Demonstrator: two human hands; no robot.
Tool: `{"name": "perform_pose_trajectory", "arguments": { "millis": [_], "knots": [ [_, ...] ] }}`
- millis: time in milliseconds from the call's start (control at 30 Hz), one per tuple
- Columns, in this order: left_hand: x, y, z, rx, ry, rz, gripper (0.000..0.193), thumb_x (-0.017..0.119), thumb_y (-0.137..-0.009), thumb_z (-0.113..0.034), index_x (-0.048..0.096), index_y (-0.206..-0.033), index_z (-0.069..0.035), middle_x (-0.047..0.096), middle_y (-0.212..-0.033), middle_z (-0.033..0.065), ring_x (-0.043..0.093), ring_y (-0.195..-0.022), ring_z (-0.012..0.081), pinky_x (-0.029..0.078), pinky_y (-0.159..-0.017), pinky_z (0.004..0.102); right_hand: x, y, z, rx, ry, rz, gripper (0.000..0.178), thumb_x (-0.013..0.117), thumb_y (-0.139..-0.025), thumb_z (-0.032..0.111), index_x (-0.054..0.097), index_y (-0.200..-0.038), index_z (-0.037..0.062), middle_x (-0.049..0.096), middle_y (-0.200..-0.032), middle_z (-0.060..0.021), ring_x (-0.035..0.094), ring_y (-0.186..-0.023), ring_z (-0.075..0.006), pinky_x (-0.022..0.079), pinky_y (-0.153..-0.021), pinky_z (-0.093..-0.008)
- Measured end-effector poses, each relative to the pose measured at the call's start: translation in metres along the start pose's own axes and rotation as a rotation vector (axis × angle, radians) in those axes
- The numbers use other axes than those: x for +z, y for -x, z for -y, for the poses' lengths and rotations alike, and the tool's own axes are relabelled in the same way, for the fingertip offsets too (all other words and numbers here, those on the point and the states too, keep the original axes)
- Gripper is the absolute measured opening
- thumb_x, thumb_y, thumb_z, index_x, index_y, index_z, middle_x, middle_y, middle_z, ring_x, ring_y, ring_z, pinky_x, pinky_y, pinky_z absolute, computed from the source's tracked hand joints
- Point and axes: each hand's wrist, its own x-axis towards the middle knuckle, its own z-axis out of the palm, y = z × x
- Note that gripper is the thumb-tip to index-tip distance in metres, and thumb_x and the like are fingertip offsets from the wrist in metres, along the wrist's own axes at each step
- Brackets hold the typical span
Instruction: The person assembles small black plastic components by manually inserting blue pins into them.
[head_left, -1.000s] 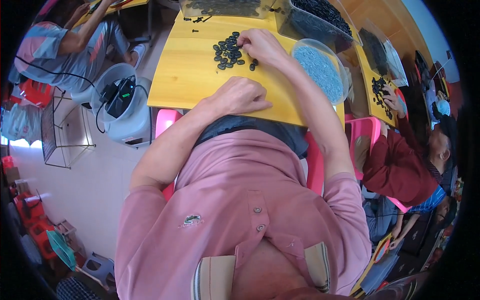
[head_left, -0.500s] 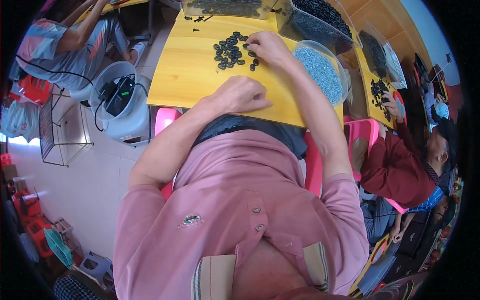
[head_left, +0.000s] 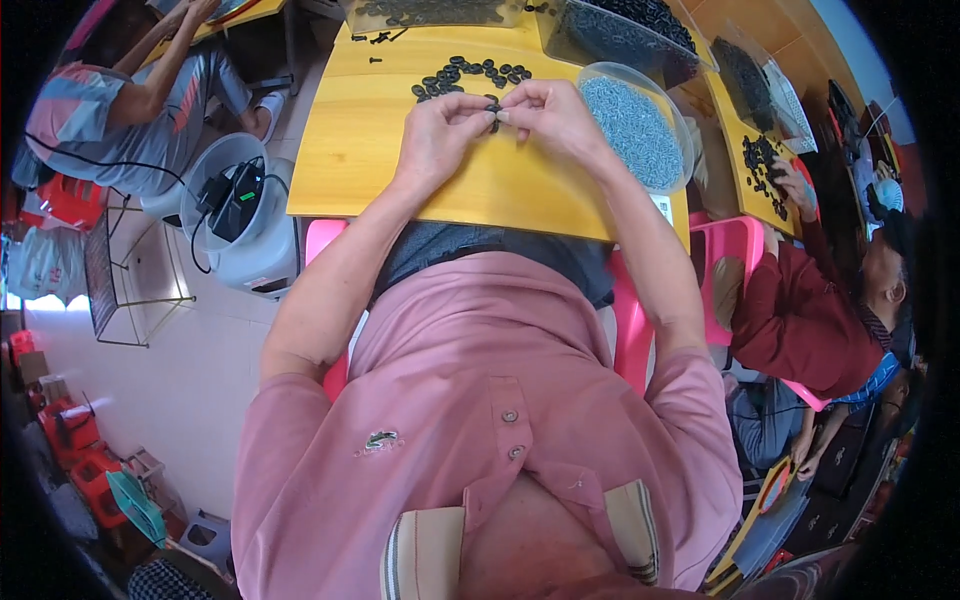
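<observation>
My left hand point(head_left: 437, 138) and my right hand point(head_left: 556, 120) meet over the yellow table point(head_left: 345, 160), thumbs and forefingers pinched together. Between their fingertips is a small black oval piece point(head_left: 493, 106), partly hidden by the fingers. Both hands seem to grip it; whether some other tiny part is there too cannot be made out. Just beyond the hands lies a loose cluster of similar black oval pieces point(head_left: 455, 73). To the right of my right hand stands a round clear tub point(head_left: 686, 150) filled with small silvery-blue metal parts point(head_left: 630, 130).
Clear bins of black parts point(head_left: 630, 35) stand along the far side. A few dark screws point(head_left: 376, 60) lie at the far left of the table. At right, a person in dark red point(head_left: 800, 320) works at another table. A bucket with a black device point(head_left: 238, 200) stands left.
My right hand has drawn back from the cluster to meet my left hand, which has moved up and forward. Both now pinch at a black oval piece.
</observation>
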Motion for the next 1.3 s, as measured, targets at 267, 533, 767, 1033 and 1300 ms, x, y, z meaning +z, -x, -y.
{"name": "perform_pose_trajectory", "arguments": {
  "millis": [267, 533, 767, 1033, 1300],
  "knots": [
    [-0.005, 0.006, -0.005, 0.238, -0.522, -0.053, 0.02, 0.072, -0.085, -0.008, 0.07, -0.103, 0.0, 0.072, -0.086, 0.0089, 0.068, -0.075, 0.0147, 0.054, -0.072, 0.0273, -0.004, 0.004, -0.019, 0.009, -0.241, -0.023, 0.017, 0.068, -0.088, 0.009, 0.067, -0.097, -0.0056, 0.069, -0.079, -0.0058, 0.061, -0.064, -0.0101, 0.051, -0.061, -0.0241],
    [0.004, 0.01, -0.007, 0.412, -0.607, -0.038, 0.02, 0.069, -0.087, -0.007, 0.069, -0.107, -0.001, 0.069, -0.088, 0.0097, 0.067, -0.08, 0.0186, 0.054, -0.072, 0.0297, 0.001, 0.009, -0.016, -0.048, -0.119, -0.123, 0.015, 0.069, -0.088, 0.011, 0.069, -0.094, -0.003, 0.069, -0.077, -0.0043, 0.06, -0.064, -0.0087, 0.049, -0.06, -0.023],
    [0.007, 0.004, -0.009, -0.04, 0.217, 0.072, 0.018, 0.065, -0.094, -0.009, 0.067, -0.104, 0.006, 0.071, -0.091, 0.0119, 0.065, -0.073, 0.0122, 0.053, -0.069, 0.0235, 0.009, 0.019, -0.006, -0.183, 0.097, -0.242, 0.016, 0.07, -0.084, 0.013, 0.072, -0.095, 0.0009, 0.069, -0.073, -0.0018, 0.061, -0.067, -0.0054, 0.048, -0.06, -0.0228],
    [-0.004, 0.004, -0.014, -0.282, 0.515, 0.12, 0.012, 0.065, -0.094, -0.008, 0.067, -0.101, 0.002, 0.071, -0.093, 0.0119, 0.069, -0.078, 0.0159, 0.058, -0.073, 0.0263, 0.009, 0.019, -0.006, -0.644, 0.392, -0.35, 0.011, 0.068, -0.084, 0.01, 0.071, -0.092, 0.0023, 0.07, -0.085, -0.0119, 0.068, -0.072, -0.0251, 0.053, -0.065, -0.0325],
    [-0.002, 0.005, -0.011, -0.297, 0.568, 0.113, 0.017, 0.064, -0.092, -0.002, 0.067, -0.109, 0.002, 0.07, -0.093, 0.0095, 0.069, -0.079, 0.0159, 0.058, -0.075, 0.0251, -0.026, 0.027, 0.007, -0.607, 0.528, -0.31, 0.016, 0.065, -0.084, 0.017, 0.072, -0.092, 0.0059, 0.071, -0.085, -0.0122, 0.069, -0.08, -0.0311, 0.054, -0.073, -0.0397]
  ]
}}
